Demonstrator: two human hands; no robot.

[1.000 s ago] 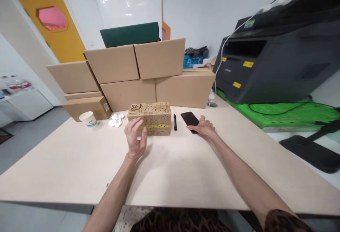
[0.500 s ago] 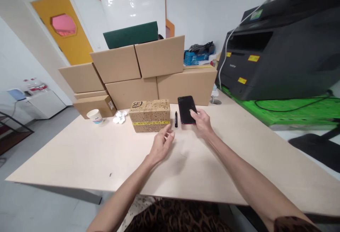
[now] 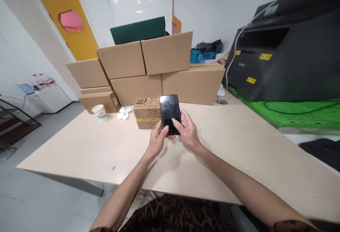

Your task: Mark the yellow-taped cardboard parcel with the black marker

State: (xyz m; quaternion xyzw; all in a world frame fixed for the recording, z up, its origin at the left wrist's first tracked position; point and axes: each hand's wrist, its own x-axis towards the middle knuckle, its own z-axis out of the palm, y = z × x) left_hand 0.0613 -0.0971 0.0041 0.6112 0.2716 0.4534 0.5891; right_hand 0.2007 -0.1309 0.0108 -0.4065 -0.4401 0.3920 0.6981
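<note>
A black smartphone with a dark, reflective screen is held tilted up in front of me, above the table. My left hand grips its lower left corner, thumb on the front. On the lower right side my right hand is closed around it, the thumb lying on the screen. Behind the phone stands a small brown parcel box with black print and yellow tape; the phone covers its right part. The black marker seen earlier beside the parcel is hidden now.
A paper cup and crumpled white tissue are on the table, left of the parcel. Stacked cardboard boxes line the back, topped by a dark green box. A large black printer stands at right on a green surface.
My right hand has brought the phone left and closer to me, in front of the parcel. My left hand has moved from beside the parcel and taken hold of the phone. The view has shifted slightly.
</note>
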